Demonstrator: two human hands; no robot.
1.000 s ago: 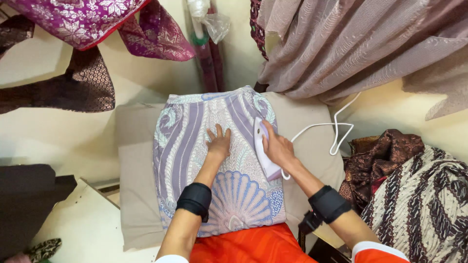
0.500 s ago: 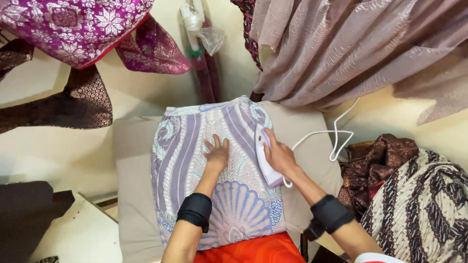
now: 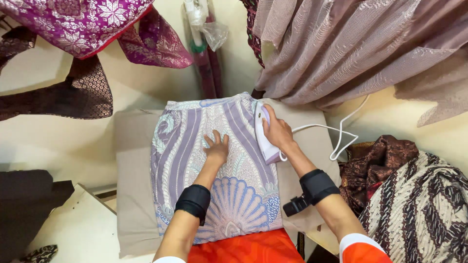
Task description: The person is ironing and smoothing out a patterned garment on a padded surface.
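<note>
The right hand, clasped around the white iron, has slid it further up the patterned cloth's right edge; the left hand stays spread flat alongside, pinning the fabric.

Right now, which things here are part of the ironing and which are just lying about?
In use: iron under right hand; patterned cloth under left hand; beige pad; white cord.
Lying about: brown batik pile; hanging magenta cloth; mauve curtain; dark cloth.
</note>
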